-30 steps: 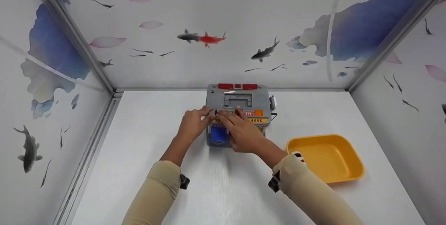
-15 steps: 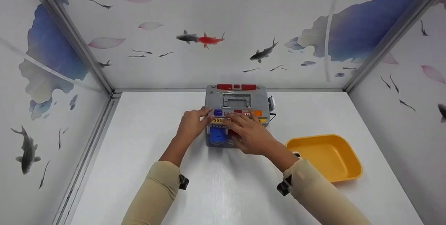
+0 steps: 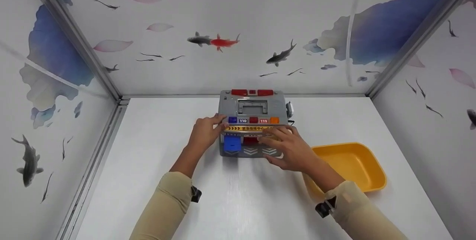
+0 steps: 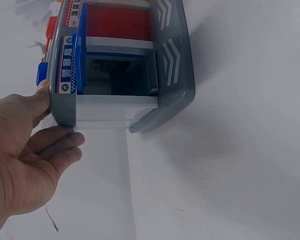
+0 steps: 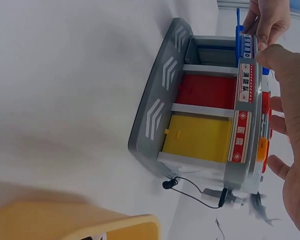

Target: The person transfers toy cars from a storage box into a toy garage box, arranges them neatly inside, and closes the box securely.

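At the left, the left hand (image 3: 204, 132) pinches the roof's left side edge, fingers curled under it, apparently to steady the toy station (image 3: 227, 107). That station stands at the bench's (image 3: 160, 132) far edge, about midway between the far corners, its front facing the near edge. Of its three bays, the left one has its blue door (image 3: 232, 143) swung up and out, the compartment behind it exposed; the middle red door (image 5: 208, 91) and the yellow door (image 5: 197, 137) beside it are closed. Along the roof front sit a blue button (image 3: 232, 120), a red button (image 3: 253, 120) and an orange button (image 3: 274, 120).

The right hand (image 3: 292, 147) grasps nothing; its fingers spread loosely before the yellow door's bay, and whether they touch the front I cannot tell. Farther right, toward the bench's right edge, lies a yellow tray (image 3: 353, 169).

The step in hand looks like working the doors, with only the blue one raised. The next move probably calls for one fingertip placed precisely on a button or door, while the left hand keeps the roof from shifting.
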Available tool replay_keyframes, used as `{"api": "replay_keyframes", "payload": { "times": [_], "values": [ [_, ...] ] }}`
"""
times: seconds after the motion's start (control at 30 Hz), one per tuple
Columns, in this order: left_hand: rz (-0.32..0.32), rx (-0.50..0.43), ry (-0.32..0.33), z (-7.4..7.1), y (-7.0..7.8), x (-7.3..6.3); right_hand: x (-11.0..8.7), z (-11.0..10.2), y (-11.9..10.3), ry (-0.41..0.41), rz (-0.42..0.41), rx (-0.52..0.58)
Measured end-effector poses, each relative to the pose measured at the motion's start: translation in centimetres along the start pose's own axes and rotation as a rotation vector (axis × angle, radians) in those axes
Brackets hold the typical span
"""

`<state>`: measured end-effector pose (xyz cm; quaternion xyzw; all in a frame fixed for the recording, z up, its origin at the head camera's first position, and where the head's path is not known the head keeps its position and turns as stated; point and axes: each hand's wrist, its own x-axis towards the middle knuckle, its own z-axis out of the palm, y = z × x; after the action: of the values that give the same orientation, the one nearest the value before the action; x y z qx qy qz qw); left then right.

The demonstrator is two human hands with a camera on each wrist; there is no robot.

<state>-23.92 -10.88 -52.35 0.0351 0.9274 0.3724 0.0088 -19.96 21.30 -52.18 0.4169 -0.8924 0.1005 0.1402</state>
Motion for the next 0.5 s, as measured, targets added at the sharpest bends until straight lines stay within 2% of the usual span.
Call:
{"api": "replay_keyframes", "payload": {
  "times": [0.23,0.5],
  "values": [
    [-0.025,0.004,-0.02,0.0,0.1,-0.1,-2.0,-0.4,1.2,-0.027,0.062,0.037],
    [-0.019,0.015,-0.013,0.0,0.2,-0.1,-4.6,-0.8,2.6,-0.093,0.155,0.06]
  ]
}}
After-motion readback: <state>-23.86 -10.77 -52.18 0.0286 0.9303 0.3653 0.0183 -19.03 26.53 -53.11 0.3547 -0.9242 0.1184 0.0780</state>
